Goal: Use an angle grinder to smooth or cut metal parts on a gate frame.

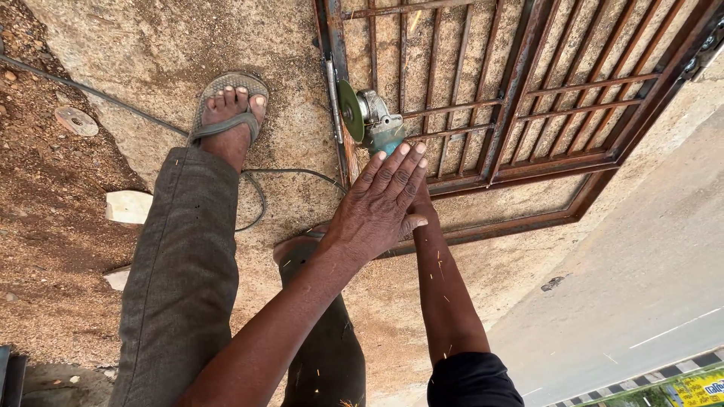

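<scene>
A teal and grey angle grinder (375,124) with a green disc (349,111) is held against the left bar of a rusty metal grille frame (520,113) lying on the concrete. My left hand (377,202) lies flat over the grinder's rear, fingers straight and slightly apart. My right hand (422,203) is almost wholly hidden under the left; its wrist runs up to the grinder's body, which it grips. A few orange sparks fly over my right forearm (445,286).
My foot in a grey sandal (228,113) stands left of the frame, and the grinder's black cable (256,200) loops behind it. A worn disc (75,120) and a white stone (128,206) lie on the dirt at left. A paved road (648,301) runs at right.
</scene>
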